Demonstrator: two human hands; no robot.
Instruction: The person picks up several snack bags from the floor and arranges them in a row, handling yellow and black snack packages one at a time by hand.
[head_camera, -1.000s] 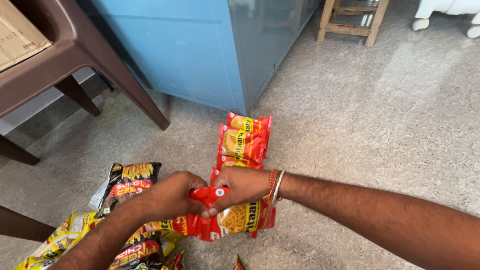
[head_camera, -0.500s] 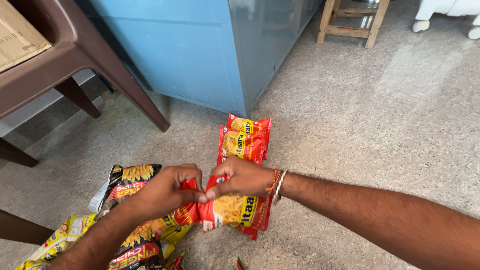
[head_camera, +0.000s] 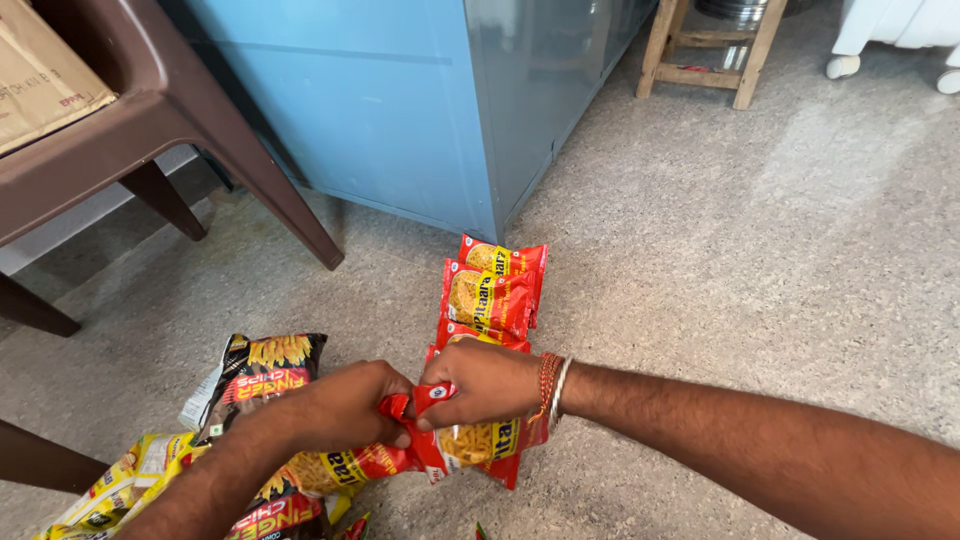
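Speckled grey floor (head_camera: 760, 260); blue metal cabinet (head_camera: 400, 110) top centre; brown chair (head_camera: 150, 110) upper left; wooden stool (head_camera: 705, 60) top right.

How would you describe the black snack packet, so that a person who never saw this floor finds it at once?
Start from the blue metal cabinet and look down the floor toward the brown chair. Left of the left hand lies the black packet, flat. Its neighbours are red packets and yellow packets; only this one is black with a yellow picture at the top.

One head-worn camera looks steeply down, close over the hands, at the floor (head_camera: 760, 250) ahead
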